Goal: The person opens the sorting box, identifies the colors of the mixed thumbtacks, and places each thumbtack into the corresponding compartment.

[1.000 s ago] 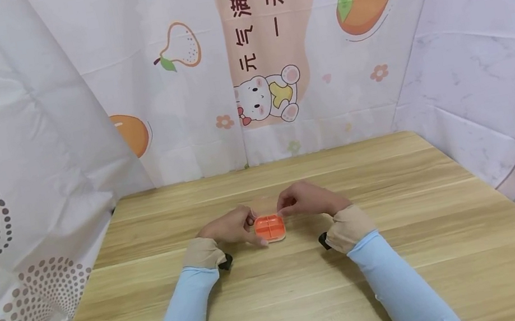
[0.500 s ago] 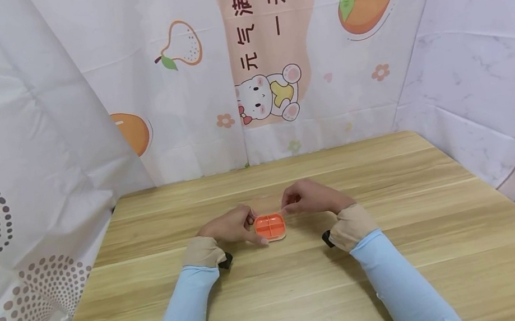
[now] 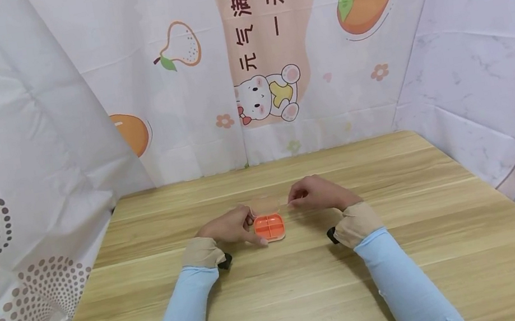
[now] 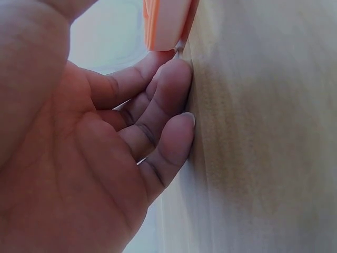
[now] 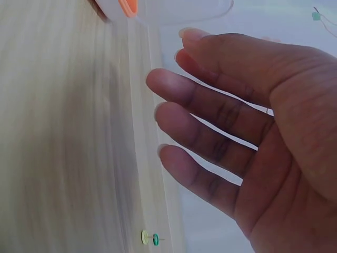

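Note:
A small orange pill box (image 3: 269,228) with four compartments sits on the table, its clear lid (image 3: 265,205) raised at the back. My left hand (image 3: 231,226) holds the box at its left side, thumb by the front corner and fingers curled at the back. In the left wrist view, fingertips sit right under the edge of the pill box (image 4: 168,23). To the right of the lid, my right hand (image 3: 315,194) hovers with loosely bent fingers and nothing in them. The right wrist view shows its thumb near the lid (image 5: 202,11), with a gap between.
The wood-grain table (image 3: 281,304) extends on all sides of the box. Behind it hangs a printed curtain (image 3: 197,108) with fruit drawings, and pale cloth (image 3: 478,44) lines the sides. Each wrist wears a tan band with a black piece.
My right hand has moved away from the box's back right corner, to the right and slightly back, leaving the lid raised. The left hand stays at the box.

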A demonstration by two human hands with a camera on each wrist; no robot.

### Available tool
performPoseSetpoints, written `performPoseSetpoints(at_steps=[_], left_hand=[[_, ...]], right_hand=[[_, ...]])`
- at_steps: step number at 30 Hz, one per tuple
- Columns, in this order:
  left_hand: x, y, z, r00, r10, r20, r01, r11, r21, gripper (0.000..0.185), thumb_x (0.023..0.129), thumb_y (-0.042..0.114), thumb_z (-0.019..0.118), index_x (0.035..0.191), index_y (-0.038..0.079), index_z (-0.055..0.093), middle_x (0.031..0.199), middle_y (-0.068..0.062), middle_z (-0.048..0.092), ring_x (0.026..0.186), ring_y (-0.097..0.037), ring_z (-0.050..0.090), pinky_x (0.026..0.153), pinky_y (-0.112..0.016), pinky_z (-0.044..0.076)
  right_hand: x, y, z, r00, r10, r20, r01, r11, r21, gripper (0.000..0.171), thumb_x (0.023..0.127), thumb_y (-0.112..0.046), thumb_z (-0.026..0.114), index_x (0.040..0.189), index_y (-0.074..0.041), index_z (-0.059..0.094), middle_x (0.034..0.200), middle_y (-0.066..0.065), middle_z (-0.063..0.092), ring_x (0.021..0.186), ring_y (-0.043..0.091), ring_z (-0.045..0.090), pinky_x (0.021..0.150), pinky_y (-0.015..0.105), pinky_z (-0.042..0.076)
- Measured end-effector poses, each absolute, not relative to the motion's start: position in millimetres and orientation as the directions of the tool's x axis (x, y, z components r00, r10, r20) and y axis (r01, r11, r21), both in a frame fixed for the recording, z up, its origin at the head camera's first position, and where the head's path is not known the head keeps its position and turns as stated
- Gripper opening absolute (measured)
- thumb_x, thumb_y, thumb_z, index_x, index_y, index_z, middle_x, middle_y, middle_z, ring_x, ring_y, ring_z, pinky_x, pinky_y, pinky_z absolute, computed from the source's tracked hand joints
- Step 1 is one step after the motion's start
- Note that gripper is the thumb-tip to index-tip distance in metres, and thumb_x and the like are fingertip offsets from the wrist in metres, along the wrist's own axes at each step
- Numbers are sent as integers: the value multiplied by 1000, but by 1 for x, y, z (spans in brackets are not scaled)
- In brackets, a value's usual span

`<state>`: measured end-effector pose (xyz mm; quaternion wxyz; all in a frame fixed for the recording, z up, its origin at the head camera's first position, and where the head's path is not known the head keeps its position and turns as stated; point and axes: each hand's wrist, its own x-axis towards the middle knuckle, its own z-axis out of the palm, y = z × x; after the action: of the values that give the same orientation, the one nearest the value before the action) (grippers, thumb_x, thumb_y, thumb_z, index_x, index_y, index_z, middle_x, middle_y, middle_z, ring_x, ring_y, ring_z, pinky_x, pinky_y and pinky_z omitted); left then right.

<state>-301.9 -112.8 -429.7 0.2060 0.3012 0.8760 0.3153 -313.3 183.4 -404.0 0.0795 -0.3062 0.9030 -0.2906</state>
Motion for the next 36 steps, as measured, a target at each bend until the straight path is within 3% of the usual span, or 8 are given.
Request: performPoseSetpoints(at_steps=[15, 27, 36], left_hand=[[-303, -114, -432, -735, 657, -167, 395, 616, 681, 63, 77, 38, 93, 117, 6, 56, 92, -5, 56, 80, -14, 49, 74, -29, 45], [-302, -114, -432, -725, 674, -142, 425, 601, 677, 59, 76, 37, 93, 111, 5, 57, 84, -2, 54, 74, -12, 47, 67, -26, 42], [-301, -113, -430, -732, 663, -157, 413, 615, 672, 60, 76, 37, 93, 111, 5, 56, 86, -2, 54, 77, -13, 47, 70, -28, 43]], right_hand=[[-319, 210, -407, -848, -527, 57, -469, 694, -546, 9, 98, -20, 72, 99, -15, 79, 91, -8, 73, 83, 14, 61, 78, 36, 50], [-318, 229, -407, -872, -485, 69, -435, 702, -564, 13, 100, -21, 70, 101, -11, 78, 92, 1, 74, 79, 15, 61, 74, 36, 50], [-317, 245, -406, -900, -435, 31, -364, 710, -603, 15, 101, -20, 69, 106, -9, 77, 96, 4, 74, 83, 19, 61, 77, 37, 49]])
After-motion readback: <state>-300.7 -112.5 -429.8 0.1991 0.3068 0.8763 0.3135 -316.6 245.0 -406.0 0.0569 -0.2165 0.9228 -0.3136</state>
